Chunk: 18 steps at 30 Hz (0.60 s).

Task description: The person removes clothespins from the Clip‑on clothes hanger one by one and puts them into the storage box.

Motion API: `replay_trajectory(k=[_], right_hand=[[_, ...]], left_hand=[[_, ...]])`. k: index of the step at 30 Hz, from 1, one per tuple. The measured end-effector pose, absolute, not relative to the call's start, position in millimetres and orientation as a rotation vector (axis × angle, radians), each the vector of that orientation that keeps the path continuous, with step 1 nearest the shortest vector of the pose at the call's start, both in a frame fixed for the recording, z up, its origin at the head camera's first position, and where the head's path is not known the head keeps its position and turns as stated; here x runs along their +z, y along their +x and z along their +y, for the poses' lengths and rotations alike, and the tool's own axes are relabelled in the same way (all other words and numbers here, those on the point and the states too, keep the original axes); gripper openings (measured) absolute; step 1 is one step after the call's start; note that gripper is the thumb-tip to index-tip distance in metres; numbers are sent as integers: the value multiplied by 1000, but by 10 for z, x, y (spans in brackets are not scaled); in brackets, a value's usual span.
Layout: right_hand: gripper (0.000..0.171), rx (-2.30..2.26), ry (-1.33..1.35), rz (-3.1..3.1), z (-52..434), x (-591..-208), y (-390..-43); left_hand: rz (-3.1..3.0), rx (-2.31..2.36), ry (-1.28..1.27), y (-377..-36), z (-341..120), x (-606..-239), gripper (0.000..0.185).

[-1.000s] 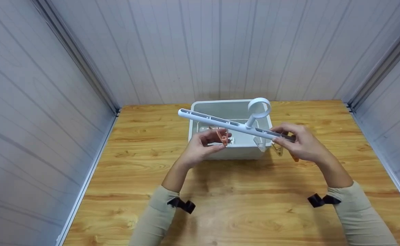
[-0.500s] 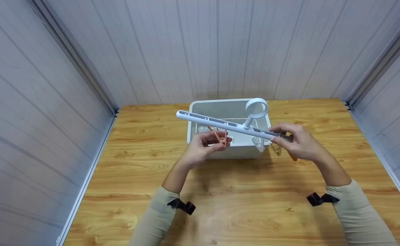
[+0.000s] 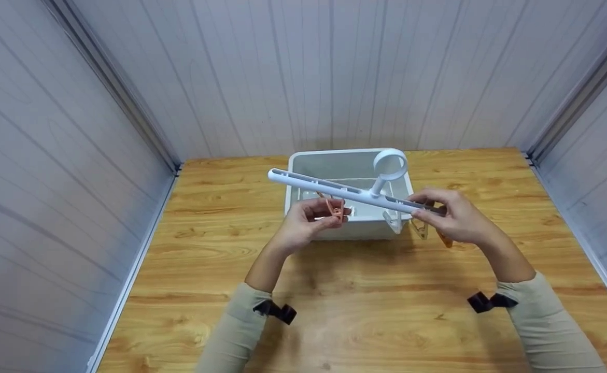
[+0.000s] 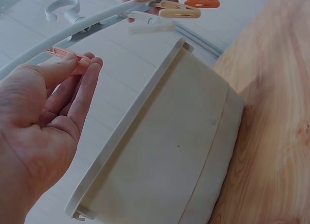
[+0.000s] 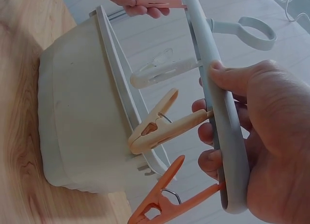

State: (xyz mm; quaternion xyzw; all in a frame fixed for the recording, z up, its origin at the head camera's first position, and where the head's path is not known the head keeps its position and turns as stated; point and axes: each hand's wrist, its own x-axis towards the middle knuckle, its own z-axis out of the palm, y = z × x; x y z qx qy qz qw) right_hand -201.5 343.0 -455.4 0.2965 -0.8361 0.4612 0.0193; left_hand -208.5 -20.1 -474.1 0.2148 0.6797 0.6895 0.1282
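Observation:
In the head view my right hand grips the right end of a white clip hanger, a slotted bar with a ring-shaped hook. The bar hangs tilted over a bin, left end higher. My left hand pinches a pink clothespin between thumb and fingers, just under the middle of the bar. The right wrist view shows this clothespin's tip reaching the bar's slot. Along the same slot hang a clear clothespin, a beige clothespin and an orange clothespin, the last two beside my right fingers.
Below the hanger, a light grey plastic bin stands on the wooden table, near the back wall. Small pale items show inside it. Panelled walls enclose the table on both sides. A black camera mount sits on each sleeve.

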Motion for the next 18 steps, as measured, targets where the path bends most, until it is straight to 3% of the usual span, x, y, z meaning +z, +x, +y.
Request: replay_trajectory(k=[18], right_hand=[[23,1484,950,-2591,3411,-4523,-2014]], left_hand=[[1941,1927,705,-2086,-286,-4711,37]])
